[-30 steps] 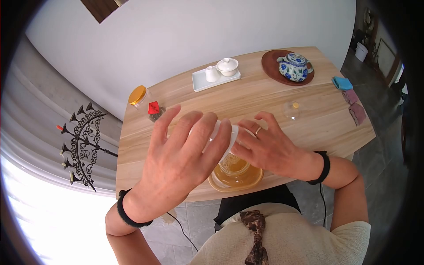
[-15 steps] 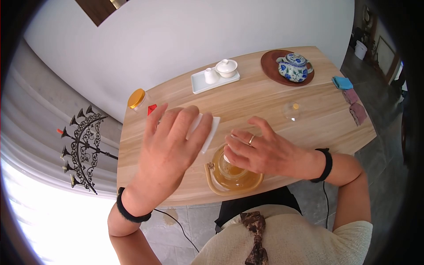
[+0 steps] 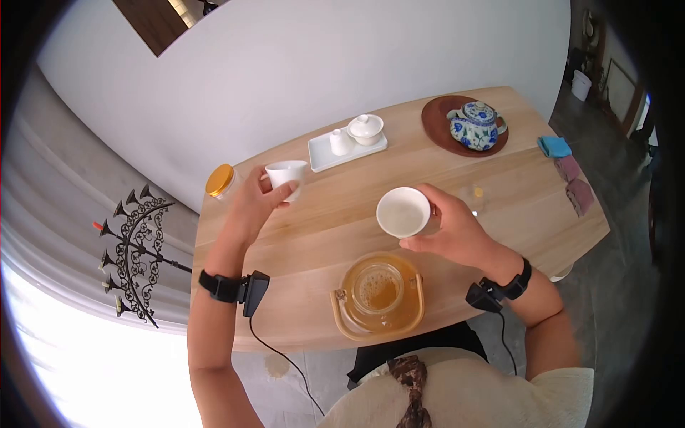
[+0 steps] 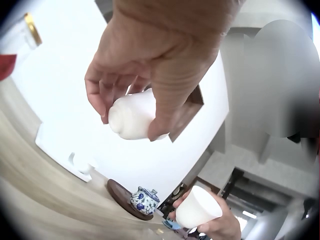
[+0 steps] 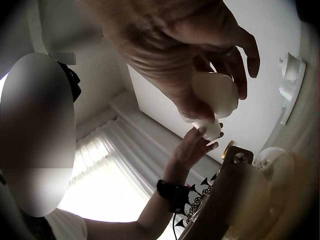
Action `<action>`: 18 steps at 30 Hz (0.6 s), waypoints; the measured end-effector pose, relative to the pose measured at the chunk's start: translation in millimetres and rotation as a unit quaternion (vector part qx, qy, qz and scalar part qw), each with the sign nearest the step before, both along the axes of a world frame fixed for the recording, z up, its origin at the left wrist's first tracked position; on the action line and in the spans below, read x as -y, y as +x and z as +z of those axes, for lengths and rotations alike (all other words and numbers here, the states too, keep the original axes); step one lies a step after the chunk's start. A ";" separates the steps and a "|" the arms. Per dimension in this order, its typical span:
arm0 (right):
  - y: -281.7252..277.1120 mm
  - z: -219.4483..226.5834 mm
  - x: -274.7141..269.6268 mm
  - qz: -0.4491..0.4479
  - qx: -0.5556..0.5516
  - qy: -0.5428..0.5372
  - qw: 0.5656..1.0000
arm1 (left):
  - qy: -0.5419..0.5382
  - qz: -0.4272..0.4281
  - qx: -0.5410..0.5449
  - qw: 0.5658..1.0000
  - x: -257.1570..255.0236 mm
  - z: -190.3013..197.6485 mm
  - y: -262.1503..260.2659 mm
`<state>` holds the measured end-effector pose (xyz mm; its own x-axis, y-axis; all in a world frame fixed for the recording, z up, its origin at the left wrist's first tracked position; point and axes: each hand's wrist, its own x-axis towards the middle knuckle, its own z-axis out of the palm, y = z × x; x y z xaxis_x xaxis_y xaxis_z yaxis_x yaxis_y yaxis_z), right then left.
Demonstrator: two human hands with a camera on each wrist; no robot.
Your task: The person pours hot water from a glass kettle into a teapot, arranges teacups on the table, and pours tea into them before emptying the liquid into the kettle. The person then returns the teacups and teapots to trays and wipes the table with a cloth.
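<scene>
My left hand point(image 3: 258, 203) grips a small white cup point(image 3: 287, 173) with a flared rim, held tilted over the far left of the table. In the left wrist view its rounded base faces out between thumb and fingers. My right hand point(image 3: 457, 225) holds a second white cup point(image 3: 403, 212), its open mouth turned toward the head camera. Below, near the front edge, stands a lidless glass teapot point(image 3: 378, 292) with amber liquid, bubbles on top and its tan handle folded down. Both cups are clear of the teapot.
At the back, a white tray point(image 3: 321, 162) holds a lidded bowl point(image 3: 366, 128) and a small white vessel. A blue-and-white teapot point(image 3: 476, 127) sits on a brown plate point(image 3: 437, 114). A glass lid point(image 3: 477, 192), folded cloths point(image 3: 567, 167) and a gold-capped jar point(image 3: 221, 180) are nearby.
My hands have moved apart and away from the glass teapot, the left outward, the right up off its mouth. Both cups now show plainly, and the teapot's opening is uncovered.
</scene>
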<state>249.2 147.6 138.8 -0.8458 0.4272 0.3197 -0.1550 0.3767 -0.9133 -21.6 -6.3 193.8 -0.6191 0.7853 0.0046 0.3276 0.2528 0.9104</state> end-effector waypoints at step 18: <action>4.8 -38.4 -10.6 -0.104 0.017 -0.003 0.994 | -0.151 0.002 -0.437 0.887 -167.7 -101.7 -142.0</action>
<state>254.0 158.2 100.4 -0.7491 0.5961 0.2889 -0.0434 0.3910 -0.9194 -163.6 161.4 92.1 -0.4851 0.8301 0.2750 0.8734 0.4443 0.1996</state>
